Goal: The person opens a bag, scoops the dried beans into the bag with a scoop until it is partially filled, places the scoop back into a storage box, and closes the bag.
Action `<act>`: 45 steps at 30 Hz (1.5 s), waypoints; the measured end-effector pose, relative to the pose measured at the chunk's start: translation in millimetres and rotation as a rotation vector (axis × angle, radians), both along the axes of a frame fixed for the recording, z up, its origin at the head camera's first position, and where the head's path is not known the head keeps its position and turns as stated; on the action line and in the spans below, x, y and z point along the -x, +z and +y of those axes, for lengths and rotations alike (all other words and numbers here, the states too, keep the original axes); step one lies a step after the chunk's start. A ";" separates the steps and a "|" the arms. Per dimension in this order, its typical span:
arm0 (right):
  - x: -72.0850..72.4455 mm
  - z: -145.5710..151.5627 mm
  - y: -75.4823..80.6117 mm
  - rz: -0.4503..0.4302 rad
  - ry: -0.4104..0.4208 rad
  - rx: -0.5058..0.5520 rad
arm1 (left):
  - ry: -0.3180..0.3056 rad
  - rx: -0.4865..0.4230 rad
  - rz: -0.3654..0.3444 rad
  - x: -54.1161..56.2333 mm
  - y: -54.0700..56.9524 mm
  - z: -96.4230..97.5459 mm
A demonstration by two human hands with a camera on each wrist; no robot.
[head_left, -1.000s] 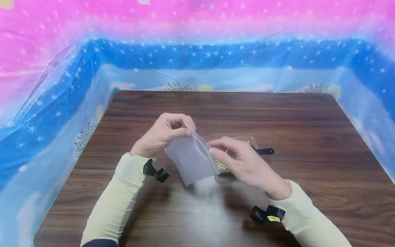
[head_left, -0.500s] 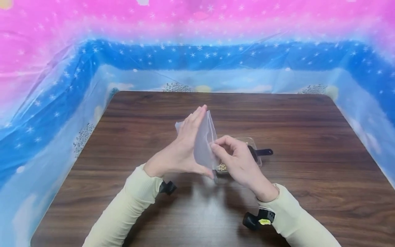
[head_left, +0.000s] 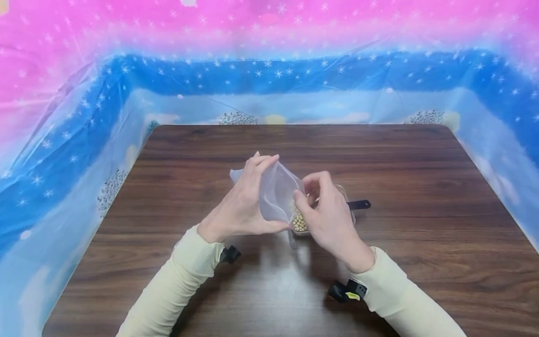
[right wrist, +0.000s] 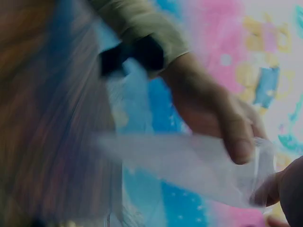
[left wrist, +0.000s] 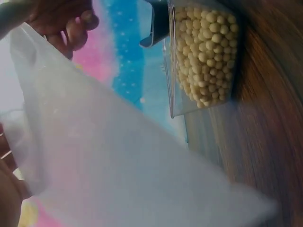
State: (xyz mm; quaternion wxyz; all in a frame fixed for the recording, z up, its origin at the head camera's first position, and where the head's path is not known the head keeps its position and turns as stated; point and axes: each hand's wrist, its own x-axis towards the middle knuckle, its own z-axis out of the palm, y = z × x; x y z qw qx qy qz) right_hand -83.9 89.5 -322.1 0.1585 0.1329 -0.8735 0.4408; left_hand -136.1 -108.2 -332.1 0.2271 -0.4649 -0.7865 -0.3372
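Note:
A frosted plastic zip bag (head_left: pixel 280 187) is held up in the middle of the head view, its mouth spread and facing right. My left hand (head_left: pixel 240 201) grips it from the left, fingers along the top and thumb along the bottom. At the mouth's right edge, my right hand (head_left: pixel 326 210) pinches the plastic with thumb and curled index finger. Behind that hand stands a clear box (left wrist: pixel 203 109) of pale yellow dried beans (left wrist: pixel 208 52), partly hidden in the head view. A black-handled scoop (head_left: pixel 359 204) sticks out to the box's right. The right wrist view is blurred.
The brown wood-grain table (head_left: pixel 210 290) extends around the hands. A pink and blue snowflake-patterned cloth (head_left: pixel 269 75) hangs around its back and sides. Black wrist cameras (head_left: pixel 341 291) are strapped over pale sleeves.
My left hand has shifted from pinching the bag's upper edge to gripping it around its side. The bag has turned and its mouth has spread wider. The box and scoop stay put.

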 end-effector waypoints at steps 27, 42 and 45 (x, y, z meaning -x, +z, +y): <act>-8.4 -10.8 4.2 0.287 0.269 -0.033 | 0.028 -0.129 0.010 8.9 -10.6 4.5; 23.9 149.6 -40.6 -0.250 -0.285 -0.150 | -0.120 -0.560 -0.400 -5.2 3.5 -5.1; 23.3 168.2 -56.3 -0.443 -0.202 -0.113 | -0.127 -0.597 -0.478 -8.7 2.5 -4.6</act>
